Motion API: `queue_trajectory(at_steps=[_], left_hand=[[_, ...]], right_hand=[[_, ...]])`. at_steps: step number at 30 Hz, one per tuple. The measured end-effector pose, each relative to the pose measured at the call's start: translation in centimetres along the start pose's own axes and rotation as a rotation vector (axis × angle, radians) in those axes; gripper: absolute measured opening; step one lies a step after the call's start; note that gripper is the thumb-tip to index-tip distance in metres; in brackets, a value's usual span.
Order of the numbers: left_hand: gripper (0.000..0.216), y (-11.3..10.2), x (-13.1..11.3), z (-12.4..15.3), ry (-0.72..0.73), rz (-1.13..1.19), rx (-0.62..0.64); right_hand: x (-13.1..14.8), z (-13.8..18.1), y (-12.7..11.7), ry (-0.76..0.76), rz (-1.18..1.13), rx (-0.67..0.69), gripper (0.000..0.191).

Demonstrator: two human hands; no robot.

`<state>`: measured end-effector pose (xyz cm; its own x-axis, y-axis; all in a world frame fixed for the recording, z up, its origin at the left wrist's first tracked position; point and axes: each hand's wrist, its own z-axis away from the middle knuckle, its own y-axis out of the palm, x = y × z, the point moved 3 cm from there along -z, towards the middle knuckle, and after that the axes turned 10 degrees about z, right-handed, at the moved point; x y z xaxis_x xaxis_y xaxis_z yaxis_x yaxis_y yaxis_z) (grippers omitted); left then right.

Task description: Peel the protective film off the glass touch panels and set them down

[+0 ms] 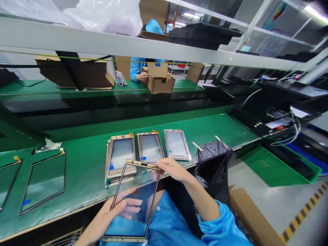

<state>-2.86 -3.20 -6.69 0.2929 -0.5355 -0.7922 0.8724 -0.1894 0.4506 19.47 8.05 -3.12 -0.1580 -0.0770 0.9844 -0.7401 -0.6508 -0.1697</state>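
A clear glass panel with a gold-edged frame is held tilted over my lap at the front edge of the green bench. My left hand grips its left edge, fingers showing through the glass beneath it. My right hand pinches its top right corner. Just beyond, on the bench, stand a stack of similar panels, a second stack and a wrapped panel.
Two dark-framed panels lie flat at the bench's left. A black bag-lined bin hangs at the right of my arm. Across the conveyor a person in blue handles a cardboard box. A metal rail crosses overhead.
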Motion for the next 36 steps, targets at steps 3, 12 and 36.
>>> queue_trajectory(at_steps=[3, 12, 36], left_hand=[[0.054, 0.4, -0.1, -0.1, 0.001, -0.005, 0.044], [0.047, 1.4, -3.1, 0.8, -0.049, -0.291, 0.111], [0.037, 2.6, -4.6, 1.8, -0.120, -0.382, 0.149]], right_hand=[[-0.1, 1.1, 0.3, -0.023, 0.170, -0.143, 0.045], [1.6, 1.7, 0.1, -0.260, 0.710, -0.282, 0.030], [6.4, 0.8, 2.0, -0.855, 1.253, -0.239, 0.026]])
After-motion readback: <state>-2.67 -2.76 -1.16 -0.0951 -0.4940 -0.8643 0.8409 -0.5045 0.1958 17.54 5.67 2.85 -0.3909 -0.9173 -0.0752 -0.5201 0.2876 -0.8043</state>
